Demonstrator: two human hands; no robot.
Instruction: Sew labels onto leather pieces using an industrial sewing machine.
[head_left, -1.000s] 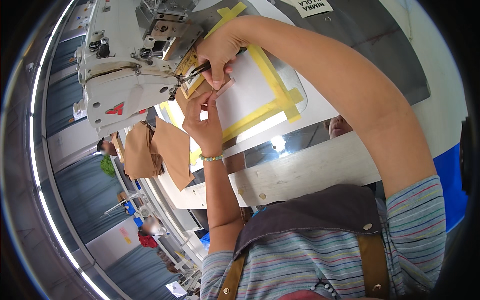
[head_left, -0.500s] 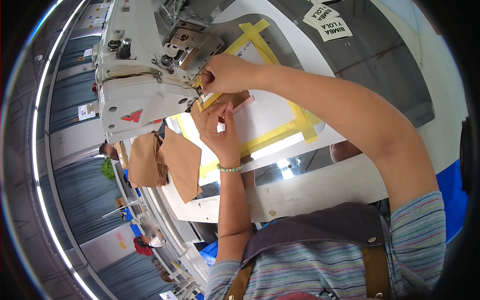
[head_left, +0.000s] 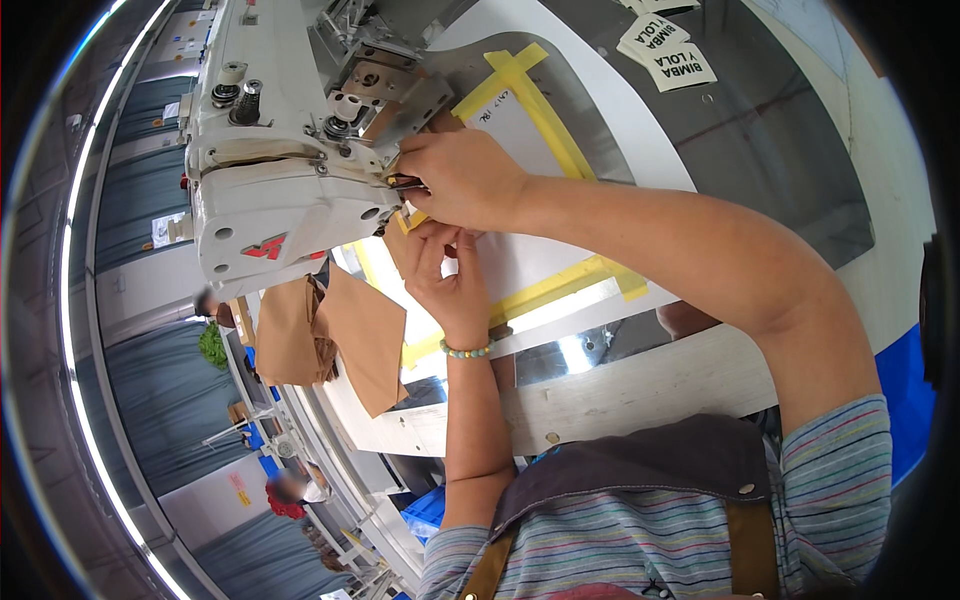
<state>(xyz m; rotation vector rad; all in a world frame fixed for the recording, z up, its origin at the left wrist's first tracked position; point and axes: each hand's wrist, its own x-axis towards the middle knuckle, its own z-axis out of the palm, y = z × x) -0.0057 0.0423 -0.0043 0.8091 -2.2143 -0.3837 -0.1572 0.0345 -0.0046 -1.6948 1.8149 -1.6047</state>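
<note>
Close to the needle end of a white sewing machine [head_left: 290,222], my right hand [head_left: 468,178] is closed around a small dark tool [head_left: 406,183] with thin tips, mostly hidden by the fingers. Just below it, my left hand [head_left: 450,290] has thumb and forefinger pressed together; what they pinch, if anything, is too small to make out. A brown flat piece [head_left: 398,248] lies by the left fingertips, under the machine head. Beside it shows a short yellow strip [head_left: 410,217]. Beneath both hands lies a white sheet [head_left: 525,262] edged with yellow tape.
Left of my left forearm are a folded brown bundle [head_left: 288,335] and a brown flat panel [head_left: 365,345] on the pale table [head_left: 600,385]. Several cream printed labels [head_left: 682,66] lie at the far right. A blue bin [head_left: 428,512] stands below the table edge.
My right hand has come down and nearer to my left, and the dark tool now shows at its fingertips. The pink-edged brown piece between the hands is now covered. The view has shifted slightly.
</note>
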